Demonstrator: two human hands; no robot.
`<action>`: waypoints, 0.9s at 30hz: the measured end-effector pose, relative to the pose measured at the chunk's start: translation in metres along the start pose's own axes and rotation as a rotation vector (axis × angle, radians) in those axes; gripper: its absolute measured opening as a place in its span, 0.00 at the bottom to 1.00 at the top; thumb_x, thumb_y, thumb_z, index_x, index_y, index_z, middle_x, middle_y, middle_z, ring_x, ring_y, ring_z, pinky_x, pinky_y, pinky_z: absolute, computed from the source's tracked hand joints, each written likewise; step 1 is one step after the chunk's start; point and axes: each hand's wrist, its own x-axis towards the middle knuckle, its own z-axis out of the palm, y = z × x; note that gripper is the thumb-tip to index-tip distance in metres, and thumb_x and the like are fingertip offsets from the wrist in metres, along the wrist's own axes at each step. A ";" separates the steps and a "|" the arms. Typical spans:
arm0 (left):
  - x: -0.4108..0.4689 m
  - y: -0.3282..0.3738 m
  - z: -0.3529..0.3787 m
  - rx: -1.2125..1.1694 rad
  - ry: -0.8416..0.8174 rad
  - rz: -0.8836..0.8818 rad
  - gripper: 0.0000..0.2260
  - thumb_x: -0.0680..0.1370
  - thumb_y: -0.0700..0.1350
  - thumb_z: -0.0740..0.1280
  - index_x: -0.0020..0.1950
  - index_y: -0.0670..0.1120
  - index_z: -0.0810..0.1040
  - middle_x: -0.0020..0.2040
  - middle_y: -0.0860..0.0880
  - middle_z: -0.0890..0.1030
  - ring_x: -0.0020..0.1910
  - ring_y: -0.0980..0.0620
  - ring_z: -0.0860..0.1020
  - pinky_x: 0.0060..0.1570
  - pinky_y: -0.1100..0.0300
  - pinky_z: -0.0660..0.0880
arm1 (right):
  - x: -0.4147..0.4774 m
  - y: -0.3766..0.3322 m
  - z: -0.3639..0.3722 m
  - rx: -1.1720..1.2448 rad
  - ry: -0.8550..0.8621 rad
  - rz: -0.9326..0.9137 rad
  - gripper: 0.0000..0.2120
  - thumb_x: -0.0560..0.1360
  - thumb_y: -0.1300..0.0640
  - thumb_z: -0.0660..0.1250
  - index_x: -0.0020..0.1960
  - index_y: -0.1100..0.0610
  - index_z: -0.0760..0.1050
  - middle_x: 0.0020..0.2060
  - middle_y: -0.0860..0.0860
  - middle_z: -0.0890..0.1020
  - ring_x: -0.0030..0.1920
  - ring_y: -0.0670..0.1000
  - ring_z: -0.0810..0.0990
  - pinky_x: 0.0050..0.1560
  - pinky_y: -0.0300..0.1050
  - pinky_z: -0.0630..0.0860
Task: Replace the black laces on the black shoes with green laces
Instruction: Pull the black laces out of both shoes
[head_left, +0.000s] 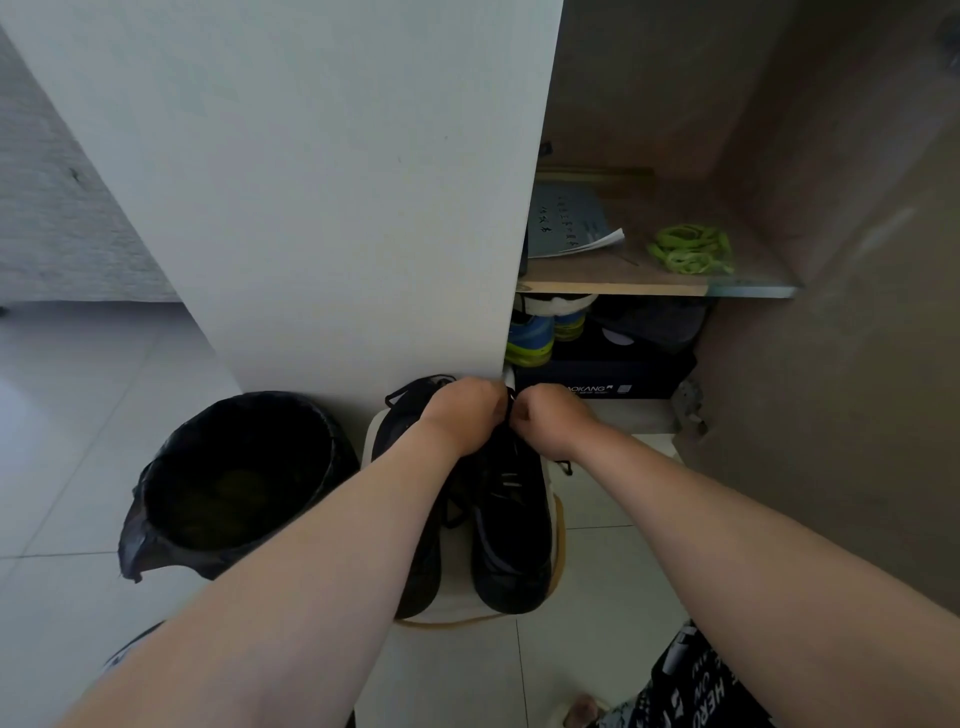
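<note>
Fingers (497, 402) of the left hand (460, 413) and of the right hand (550, 422) are curled together, knuckles almost touching. They appear to pinch the black lace (565, 466) at the top eyelets of the nearer black low-top shoe (511, 535); the backs of the hands hide the exact grip. One hand on each side suits drawing the lace out of its holes. A loose end hangs off the shoe's right side.

Judged stage: unlacing only, and the shoe is not yet stripped.

The second black shoe (415, 415) lies beside the first, largely under the left forearm. Both sit heel toward the person on a white flat pad with a tan rim (457, 609), reaching its far edge — close enough for both hands.

The bundle of bright green laces (691, 249) lies untouched near the front right edge of the brown cupboard shelf (613, 287) above, well apart from the shoes and ready for the later step.

A black-lined round bin (234, 483) stands just left of the pad.
</note>
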 end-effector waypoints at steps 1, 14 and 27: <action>-0.001 -0.001 0.000 -0.015 0.008 -0.002 0.08 0.79 0.42 0.63 0.54 0.45 0.80 0.53 0.43 0.83 0.54 0.42 0.80 0.51 0.53 0.74 | 0.001 -0.002 0.000 -0.031 -0.015 -0.008 0.10 0.78 0.58 0.64 0.38 0.54 0.75 0.42 0.56 0.81 0.46 0.60 0.81 0.40 0.46 0.71; -0.008 -0.004 -0.011 -0.177 -0.035 -0.113 0.07 0.77 0.43 0.67 0.53 0.46 0.82 0.55 0.44 0.83 0.56 0.43 0.79 0.54 0.55 0.74 | -0.001 -0.006 -0.006 0.020 0.036 -0.086 0.08 0.77 0.53 0.70 0.54 0.54 0.83 0.50 0.54 0.84 0.52 0.56 0.81 0.50 0.49 0.78; -0.007 -0.003 -0.013 -0.154 -0.077 -0.102 0.08 0.78 0.48 0.67 0.51 0.44 0.80 0.52 0.43 0.82 0.53 0.42 0.79 0.46 0.57 0.70 | 0.001 -0.010 -0.004 -0.058 0.117 -0.083 0.10 0.83 0.53 0.61 0.57 0.58 0.75 0.51 0.58 0.81 0.51 0.60 0.80 0.42 0.49 0.71</action>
